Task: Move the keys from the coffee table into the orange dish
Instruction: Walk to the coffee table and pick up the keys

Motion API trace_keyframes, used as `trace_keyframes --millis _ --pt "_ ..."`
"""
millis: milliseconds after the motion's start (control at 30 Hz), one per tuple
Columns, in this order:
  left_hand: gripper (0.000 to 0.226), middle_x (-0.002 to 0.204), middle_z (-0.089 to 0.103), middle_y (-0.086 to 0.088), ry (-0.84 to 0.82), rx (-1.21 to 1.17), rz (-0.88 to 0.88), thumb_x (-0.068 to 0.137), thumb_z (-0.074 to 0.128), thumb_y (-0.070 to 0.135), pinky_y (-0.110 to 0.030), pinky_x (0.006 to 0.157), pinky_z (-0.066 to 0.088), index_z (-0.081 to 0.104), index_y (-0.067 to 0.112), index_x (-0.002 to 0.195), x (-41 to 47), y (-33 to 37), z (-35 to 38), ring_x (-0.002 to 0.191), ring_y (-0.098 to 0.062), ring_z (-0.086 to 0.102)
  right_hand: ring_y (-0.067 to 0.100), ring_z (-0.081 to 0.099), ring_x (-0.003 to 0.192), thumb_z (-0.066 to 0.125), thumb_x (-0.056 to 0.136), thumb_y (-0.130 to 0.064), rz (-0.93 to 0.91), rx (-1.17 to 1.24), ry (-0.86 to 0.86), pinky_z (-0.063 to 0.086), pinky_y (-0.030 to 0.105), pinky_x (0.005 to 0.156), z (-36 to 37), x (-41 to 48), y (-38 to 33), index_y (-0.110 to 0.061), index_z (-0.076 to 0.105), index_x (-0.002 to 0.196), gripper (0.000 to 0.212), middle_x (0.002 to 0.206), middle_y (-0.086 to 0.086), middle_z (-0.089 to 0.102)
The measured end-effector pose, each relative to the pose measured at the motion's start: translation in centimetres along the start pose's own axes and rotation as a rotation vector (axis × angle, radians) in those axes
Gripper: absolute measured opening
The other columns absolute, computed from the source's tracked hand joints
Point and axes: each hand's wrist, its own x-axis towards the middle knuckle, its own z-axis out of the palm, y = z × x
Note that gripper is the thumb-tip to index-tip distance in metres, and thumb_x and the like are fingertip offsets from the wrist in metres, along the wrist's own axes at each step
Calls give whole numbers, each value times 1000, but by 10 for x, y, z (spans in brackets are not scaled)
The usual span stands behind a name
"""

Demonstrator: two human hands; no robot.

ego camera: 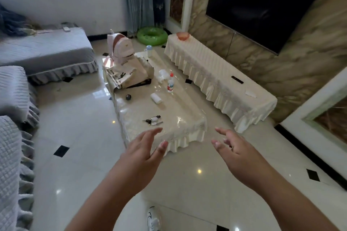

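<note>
A bunch of keys [153, 120] with a white fob lies near the front end of the cream-covered coffee table [187, 116]. The orange dish [182, 35] stands on the far end of a long cloth-covered TV bench [221, 78] along the right wall. My left hand [144, 148] hovers just in front of the table's near edge, below the keys, fingers spread and holding nothing. My right hand [232, 146] is held out to the right of the table's corner, above the floor, also open and empty.
On the coffee table are a glue bottle [170, 83], a white roll [156, 98], a dark ball [128, 97], crumpled plastic, a tan bag [129, 75] and a pink backpack [120, 47]. Grey sofas stand at left. A green swim ring [152, 35] lies on the floor.
</note>
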Motion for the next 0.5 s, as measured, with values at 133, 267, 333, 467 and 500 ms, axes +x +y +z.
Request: trace_keyframes --millis 133,267,333,467,500 --pt "56 144 36 21 -48 18 59 84 28 74 -34 108 29 32 55 136 78 1 -18 135 -2 28 4 48 117 45 92 -56 72 17 105 39 27 85 -14 54 -9 -43 43 138 47 136 -8 50" --pt "56 142 40 18 -102 71 121 85 29 72 -37 108 31 35 50 137 138 -1 -30 133 -6 33 1 46 118 44 91 -59 79 41 169 39 25 87 -5 95 -21 -43 42 138 49 136 -14 47" --pt "53 140 41 19 -104 78 145 88 31 69 -36 106 33 36 49 137 158 -2 -36 130 -5 35 0 44 122 44 91 -59 94 31 140 39 28 96 1 107 -27 -43 41 138 49 137 -15 45" --pt "50 134 40 28 -88 7 129 86 34 70 -20 97 28 37 54 133 181 -12 -50 117 13 34 -1 41 127 45 92 -56 96 38 123 37 27 101 10 134 -43 -42 41 138 48 142 -15 43" --pt "50 133 40 29 -89 -1 119 86 35 70 -19 97 28 37 54 134 185 -15 -53 117 14 33 0 42 126 45 92 -57 88 29 112 37 27 100 12 143 -49 -41 41 139 49 144 -14 42"
